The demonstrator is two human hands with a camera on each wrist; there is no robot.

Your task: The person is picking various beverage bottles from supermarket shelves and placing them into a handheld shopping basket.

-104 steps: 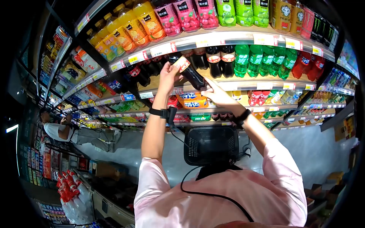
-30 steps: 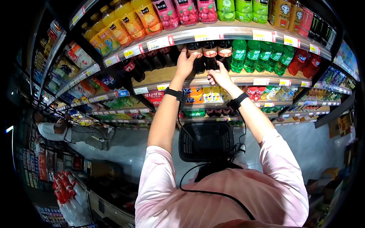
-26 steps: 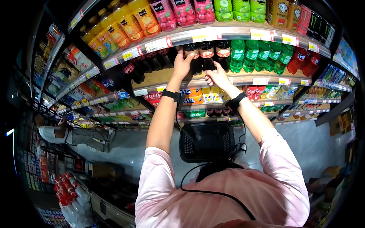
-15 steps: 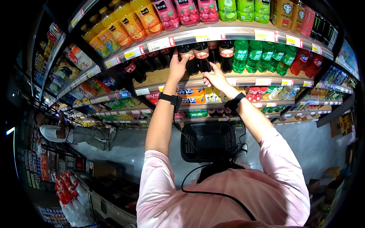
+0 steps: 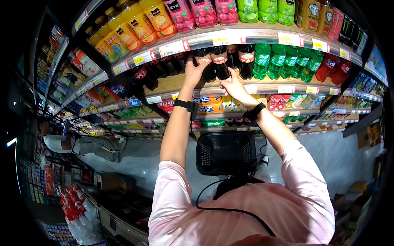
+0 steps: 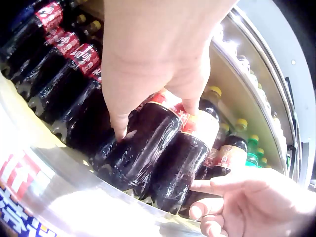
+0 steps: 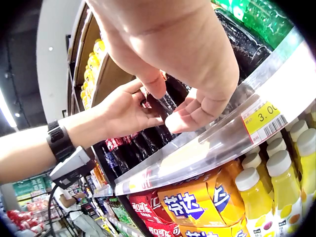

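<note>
Dark cola bottles with beige-and-red labels stand on the middle shelf (image 5: 164, 85). My left hand (image 5: 194, 74) (image 6: 158, 59) (image 7: 123, 111) grips the leftmost beige-labelled bottle (image 5: 209, 74) (image 6: 145, 143), thumb on one side and fingers on the other. Right beside it stands a second bottle (image 5: 222, 71) (image 6: 178, 170). My right hand (image 5: 234, 86) (image 6: 252, 200) (image 7: 182, 64) touches this one low on its side with an extended index finger, the other fingers curled in. A third front bottle (image 5: 246, 61) stands apart on the right, with another farther back in the gap.
Green bottles (image 5: 262, 61) stand to the right, red-labelled colas (image 6: 64, 84) to the left. Juice bottles (image 5: 158, 18) line the shelf above; orange packs (image 5: 209, 108) sit below. A black basket (image 5: 225, 153) is underneath, and a person (image 5: 57, 142) stands far left.
Earlier both hands held a tilted bottle in front of the shelf. Since then the two left beige-labelled bottles, upright on the shelf, have shifted left with my hands, widening the gap to the third.
</note>
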